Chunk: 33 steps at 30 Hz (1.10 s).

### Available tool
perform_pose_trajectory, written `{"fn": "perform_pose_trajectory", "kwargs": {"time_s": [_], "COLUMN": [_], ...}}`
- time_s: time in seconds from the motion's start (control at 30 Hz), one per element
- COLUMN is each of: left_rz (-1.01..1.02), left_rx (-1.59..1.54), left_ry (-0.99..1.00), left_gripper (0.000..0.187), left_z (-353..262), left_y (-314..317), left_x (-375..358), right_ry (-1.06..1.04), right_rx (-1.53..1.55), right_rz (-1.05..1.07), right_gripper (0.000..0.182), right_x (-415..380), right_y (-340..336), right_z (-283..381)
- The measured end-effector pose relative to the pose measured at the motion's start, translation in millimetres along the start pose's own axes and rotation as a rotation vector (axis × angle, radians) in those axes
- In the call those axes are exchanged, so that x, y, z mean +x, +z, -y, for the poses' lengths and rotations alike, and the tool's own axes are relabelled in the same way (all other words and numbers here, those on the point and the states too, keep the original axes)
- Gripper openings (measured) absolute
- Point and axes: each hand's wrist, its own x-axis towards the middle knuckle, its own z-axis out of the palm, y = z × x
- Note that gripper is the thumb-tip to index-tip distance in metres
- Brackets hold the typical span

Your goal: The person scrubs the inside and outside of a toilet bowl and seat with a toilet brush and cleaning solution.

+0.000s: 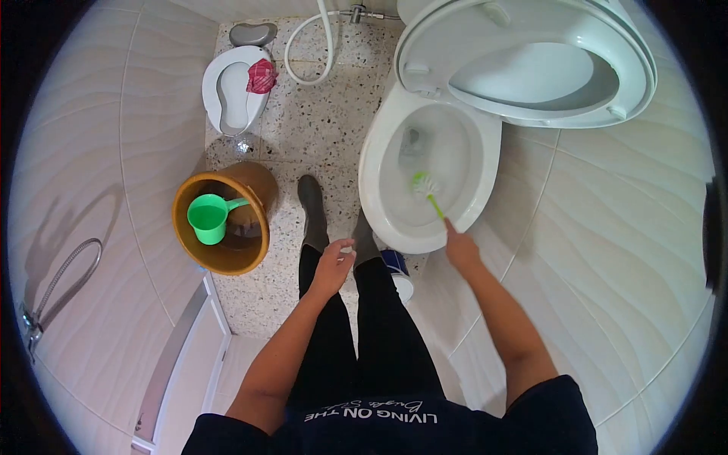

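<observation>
Toilet bowl (370, 163) stands in front of you to your right, seat and lid (428, 54) raised and leaning back, so its whole inside is open to you. For good scrubbing, I'd keep the green-handled brush (432, 200) low and work in short, overlapping strokes, pressing evenly and reaching up beneath the rim; slow strokes should limit splashing. The brush head is inside the bowl, over the inner surface; how firmly it presses there you cannot tell from above. Your right arm reaches forward from a bent elbow, angling inward over the bowl's near right edge. At its end, your right hand (462, 249) is closed around the handle's upper end, knuckles near the rim. Your left hand (334, 267) hangs near your knees, apart from the bowl, its fingers loosely curled and partly spread, with nothing visible in its grasp.
</observation>
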Motion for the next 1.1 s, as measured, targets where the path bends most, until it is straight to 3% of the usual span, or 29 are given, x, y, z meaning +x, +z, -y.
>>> {"fn": "perform_pose_trajectory", "kwargs": {"time_s": [0.1, 0.4, 0.53, 0.7, 0.8, 0.9, 0.93, 1.0, 1.1], "left_rz": [0.025, -0.005, 0.005, 0.001, 0.001, 0.006, 0.014, 0.022, 0.030], "left_rx": [-0.024, -0.073, -0.080, -0.093, -0.085, -0.091, -0.097, -0.091, -0.086], "left_ry": [-0.038, -0.102, -0.102, -0.080, -0.047, -0.057, -0.076, -0.076, -0.085], "left_gripper": [0.031, 0.031, 0.031, 0.030, 0.030, 0.030, 0.030, 0.030, 0.030], "left_z": [4.0, 27.1, 32.5, 28.5, 22.4, 22.1, 23.1, 25.5, 27.8], "left_y": [5.4, 20.3, 21.6, 18.5, 16.4, 18.3, 19.7, 22.2, 23.0], "left_x": [2.8, 8.8, 4.9, 6.1, 8.8, 10.8, 11.6, 9.9, 6.5], "right_ry": [0.043, 0.074, 0.064, -0.070, -0.142, -0.268, -0.266, 0.058, 0.122], "right_rx": [0.103, 0.027, 0.071, 0.162, 0.275, 0.562, 0.562, 0.763, 0.942], "right_rz": [0.083, 0.017, 0.016, 0.045, 0.016, -0.102, -0.101, 0.229, 0.167], "right_gripper": [0.054, 0.050, 0.049, 0.050, 0.048, 0.046, 0.046, 0.047, 0.048], "right_x": [13.0, 197.7, 182.8, 78.9, 27.6, 26.1, 30.5, 45.4, 88.9], "right_y": [-15.1, -27.9, -12.0, -9.5, 4.8, 32.8, 18.6, -28.8, 1.3], "right_z": [28.2, 73.2, 68.6, 31.3, 13.1, 11.2, 23.7, 60.1, 67.1]}}
